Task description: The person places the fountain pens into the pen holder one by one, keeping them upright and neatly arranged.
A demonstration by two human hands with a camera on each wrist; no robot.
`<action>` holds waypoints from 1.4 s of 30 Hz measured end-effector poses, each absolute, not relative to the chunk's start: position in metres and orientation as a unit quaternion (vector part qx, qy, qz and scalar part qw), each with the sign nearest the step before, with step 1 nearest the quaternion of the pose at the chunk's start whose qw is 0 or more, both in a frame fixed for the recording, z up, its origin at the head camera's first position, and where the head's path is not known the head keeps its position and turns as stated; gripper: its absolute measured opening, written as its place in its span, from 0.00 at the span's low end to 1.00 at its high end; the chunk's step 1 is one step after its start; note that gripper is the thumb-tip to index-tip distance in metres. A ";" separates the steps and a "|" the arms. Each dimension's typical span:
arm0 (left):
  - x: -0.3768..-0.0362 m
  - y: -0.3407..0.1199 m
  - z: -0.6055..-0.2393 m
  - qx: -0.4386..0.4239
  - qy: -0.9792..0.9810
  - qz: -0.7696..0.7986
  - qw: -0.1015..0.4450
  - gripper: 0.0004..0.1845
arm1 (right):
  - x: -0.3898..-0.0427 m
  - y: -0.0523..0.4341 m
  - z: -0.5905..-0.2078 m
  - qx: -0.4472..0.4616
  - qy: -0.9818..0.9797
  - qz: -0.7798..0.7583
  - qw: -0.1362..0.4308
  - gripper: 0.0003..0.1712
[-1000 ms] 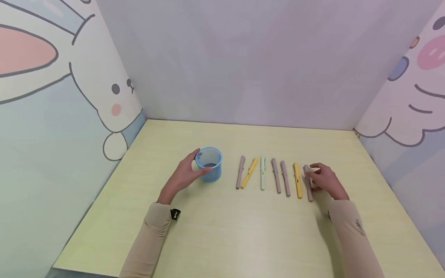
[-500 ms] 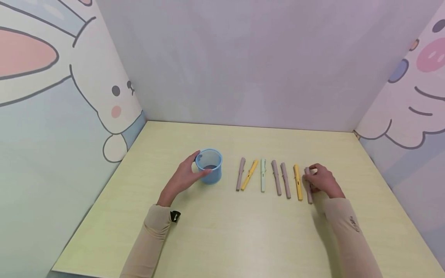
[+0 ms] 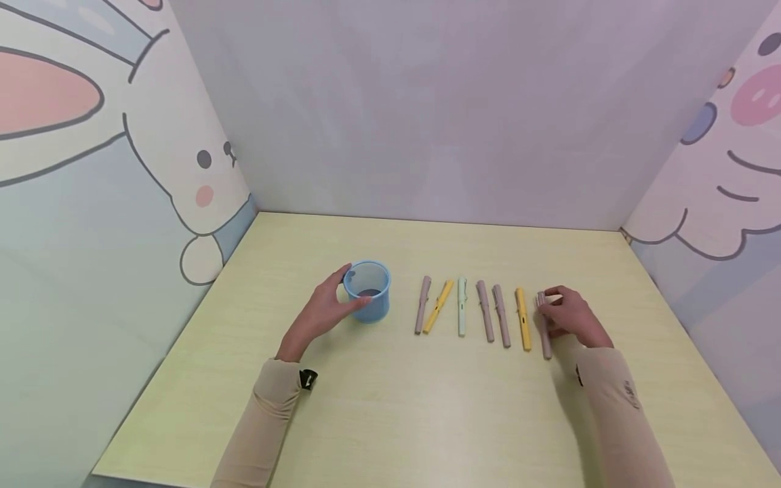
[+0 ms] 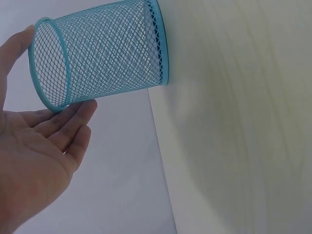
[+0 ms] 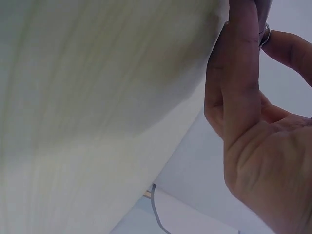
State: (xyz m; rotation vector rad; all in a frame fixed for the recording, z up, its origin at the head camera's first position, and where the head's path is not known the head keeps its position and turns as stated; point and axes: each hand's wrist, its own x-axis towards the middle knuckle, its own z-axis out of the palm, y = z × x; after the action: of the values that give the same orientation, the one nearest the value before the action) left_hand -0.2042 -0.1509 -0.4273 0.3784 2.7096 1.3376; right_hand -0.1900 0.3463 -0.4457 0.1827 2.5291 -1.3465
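Observation:
My left hand [image 3: 323, 308] grips the rim of a blue mesh pen holder [image 3: 373, 310], thumb on the near side and fingers on the far side. The left wrist view shows the holder [image 4: 107, 48] from the side, with fingertips under its rim. At the right end of a row of pens, my right hand [image 3: 572, 317] pinches a mauve pen [image 3: 545, 339] by its upper part. In the right wrist view the fingers [image 5: 241, 73] hide most of that pen; its metal clip [image 5: 266, 35] shows by the thumb.
Left of the held pen lie a yellow pen [image 3: 523, 322], two mauve pens [image 3: 485, 313], a mint pen [image 3: 461, 308], a second yellow pen [image 3: 438, 308] and another mauve pen [image 3: 422, 306]. The pale table [image 3: 403, 420] is bounded by a back wall [image 3: 439, 122] and decorated side walls.
My right hand has shifted slightly at the rightmost mauve pen, whose lower end now lies a little further right of the yellow pen. My left hand and the pen holder have stayed put.

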 end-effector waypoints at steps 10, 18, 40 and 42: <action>-0.204 -0.152 -0.426 0.127 0.891 0.434 0.049 0.52 | -0.185 0.348 -0.445 0.009 0.836 -0.544 0.075 0.32; -0.204 -0.151 -0.426 0.125 0.890 0.435 0.051 0.52 | -0.184 0.342 -0.438 -0.018 0.812 -0.583 0.029 0.31; -0.205 -0.151 -0.428 0.130 0.887 0.440 0.048 0.52 | -0.189 0.284 -0.431 -0.112 0.721 -0.681 -0.061 0.26; -0.206 -0.151 -0.429 0.130 0.886 0.443 0.047 0.52 | -0.190 0.279 -0.431 -0.115 0.719 -0.683 -0.063 0.26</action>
State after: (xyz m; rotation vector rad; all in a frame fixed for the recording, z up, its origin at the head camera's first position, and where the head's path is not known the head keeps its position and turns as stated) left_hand -0.2055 -0.1509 -0.4286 0.3955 2.7026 1.3498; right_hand -0.1902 0.2795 -0.4309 -0.3773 2.3536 -2.2349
